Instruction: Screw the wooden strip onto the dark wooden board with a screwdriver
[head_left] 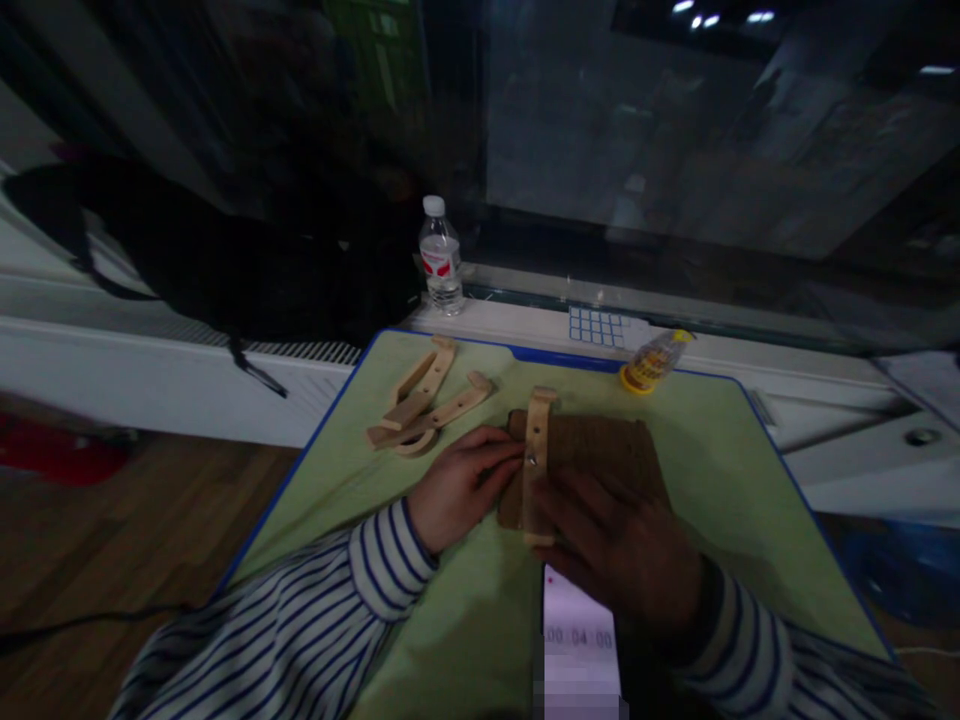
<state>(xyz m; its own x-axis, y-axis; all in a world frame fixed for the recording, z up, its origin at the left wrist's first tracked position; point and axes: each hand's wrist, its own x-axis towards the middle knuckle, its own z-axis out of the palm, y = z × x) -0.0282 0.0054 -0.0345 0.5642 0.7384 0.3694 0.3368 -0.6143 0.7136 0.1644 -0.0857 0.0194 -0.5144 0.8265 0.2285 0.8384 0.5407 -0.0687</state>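
Note:
A pale wooden strip (537, 425) with a hooked far end and small holes lies lengthwise across a brown rectangular pad (607, 445). A small metal screw (533, 460) shows at one of its holes. My left hand (465, 485) is closed, its thumb and fingertips pinched against the strip's left edge by the screw. Over the strip's near half, my right hand (626, 545) has its fingers bent and pressed onto the wood, thumb near its lower end. More wooden pieces (450, 405), some with holes and one curved, lie in a loose pile to the left.
A phone (581, 640) showing a timer lies at the green table's (750, 500) near side. A yellow-capped small bottle (655, 363) stands at the back right. Behind the table are a water bottle (442, 260) on the sill and a black bag (300, 250).

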